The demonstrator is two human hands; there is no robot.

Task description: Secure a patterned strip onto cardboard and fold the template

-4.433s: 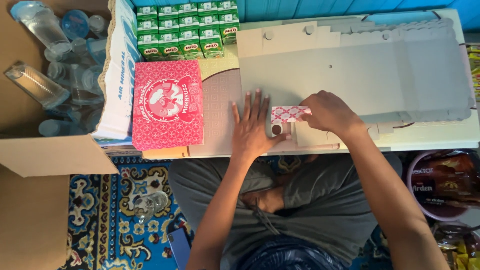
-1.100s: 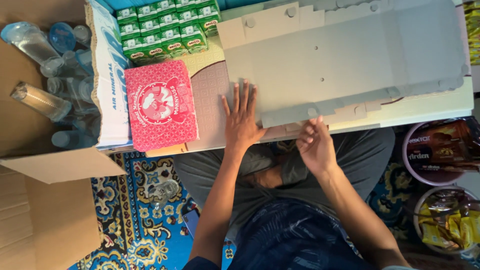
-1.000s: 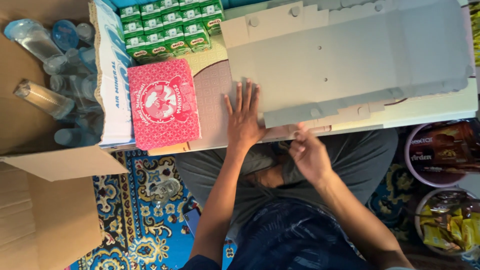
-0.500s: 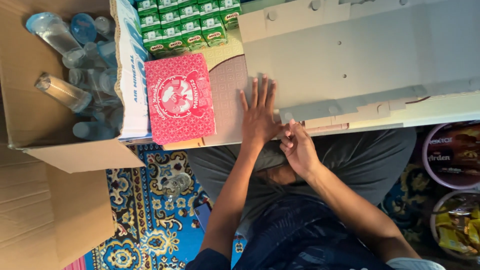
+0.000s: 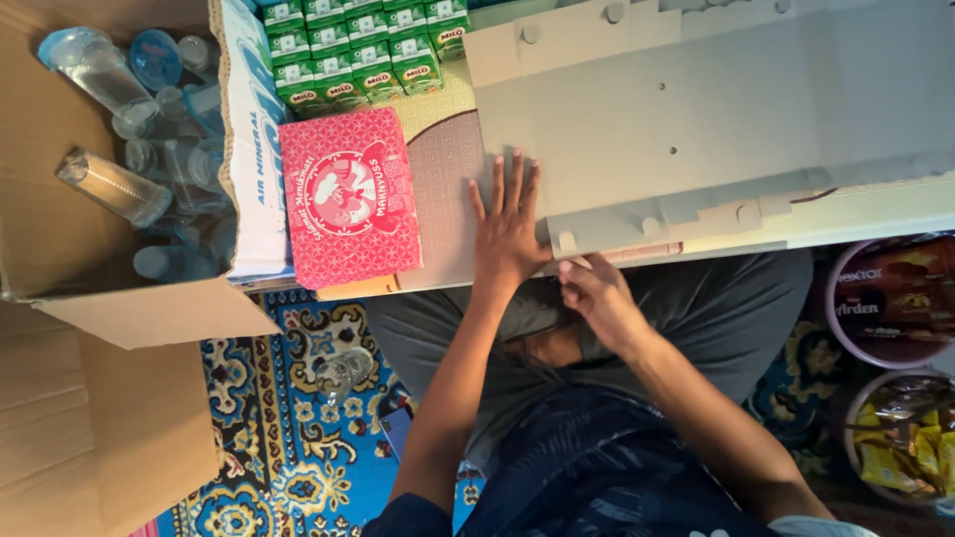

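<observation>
Folding the flat grey cardboard sheet (image 5: pixel 696 119) at its near edge.
Your left hand (image 5: pixel 509 224) presses it, fingers spread; your right hand (image 5: pixel 594 298) pinches that edge, so crease next.

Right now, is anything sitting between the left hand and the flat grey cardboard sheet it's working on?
Nothing visible. The left hand lies flat with its fingertips already touching the edge of the grey cardboard sheet. The red patterned box lies off to the side, apart from the hand. The right hand is at the sheet's near edge.
</observation>
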